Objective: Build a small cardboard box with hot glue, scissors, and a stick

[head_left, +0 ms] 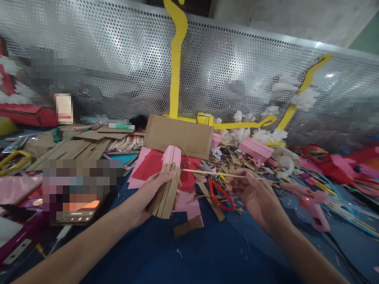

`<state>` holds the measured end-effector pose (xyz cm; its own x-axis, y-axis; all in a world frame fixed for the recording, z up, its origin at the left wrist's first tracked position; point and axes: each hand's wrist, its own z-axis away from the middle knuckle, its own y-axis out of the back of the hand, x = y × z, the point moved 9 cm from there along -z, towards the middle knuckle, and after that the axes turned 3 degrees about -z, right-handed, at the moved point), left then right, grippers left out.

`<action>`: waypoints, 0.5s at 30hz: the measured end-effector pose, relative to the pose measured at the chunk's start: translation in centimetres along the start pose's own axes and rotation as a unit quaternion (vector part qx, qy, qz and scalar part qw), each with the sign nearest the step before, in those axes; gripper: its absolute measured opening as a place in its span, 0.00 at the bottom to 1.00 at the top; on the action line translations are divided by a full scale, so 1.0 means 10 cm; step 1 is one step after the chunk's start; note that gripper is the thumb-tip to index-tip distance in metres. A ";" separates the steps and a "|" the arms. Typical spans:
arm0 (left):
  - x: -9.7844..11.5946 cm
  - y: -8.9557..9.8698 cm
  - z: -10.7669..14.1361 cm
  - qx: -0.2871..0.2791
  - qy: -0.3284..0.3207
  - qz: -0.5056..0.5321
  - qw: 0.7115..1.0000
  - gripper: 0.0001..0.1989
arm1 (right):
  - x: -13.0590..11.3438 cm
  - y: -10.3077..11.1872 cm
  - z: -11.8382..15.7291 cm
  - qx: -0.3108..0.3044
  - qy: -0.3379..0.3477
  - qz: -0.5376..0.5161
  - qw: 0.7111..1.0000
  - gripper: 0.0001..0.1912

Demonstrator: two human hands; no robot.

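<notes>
My left hand (149,195) is closed round a folded cardboard piece (164,199), scored lengthwise, with a pink upper end (171,154). Between the fingers of my right hand (256,193) is a thin wooden stick (209,172), pointing left. Its tip lies close to the right edge of the cardboard piece; whether they touch I cannot tell. Below the stick lie scissors with red handles (221,197). Red paper (189,179) and pink paper sheets (188,201) spread out behind and under the cardboard piece.
On the right lies a pink glue gun (314,203) with a lit orange spot and black cable. A cardboard box (179,136) stands at the back, near a tall yellow strip (175,71). Scraps, a glue stick (121,126) and a phone (85,211) cover the blue table (204,252).
</notes>
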<state>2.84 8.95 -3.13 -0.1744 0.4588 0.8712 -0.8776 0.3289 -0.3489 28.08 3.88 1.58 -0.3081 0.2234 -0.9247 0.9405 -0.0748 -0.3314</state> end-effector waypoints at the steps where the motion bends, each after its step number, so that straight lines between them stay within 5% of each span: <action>1: 0.03 -0.01 0.00 -0.003 -0.012 -0.007 1.000 0.21 | 0.00 -0.01 0.00 -0.003 0.000 -0.005 1.000 0.10; 15: 0.03 -0.02 0.01 -0.019 -0.039 -0.065 0.997 0.24 | 0.02 -0.01 0.00 -0.022 -0.005 -0.020 1.000 0.11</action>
<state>2.93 8.92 -2.80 -0.0964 0.3454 0.9335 -0.8779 0.4125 -0.2433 27.89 3.97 1.42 -0.3470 0.2148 -0.9129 0.9327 -0.0227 -0.3598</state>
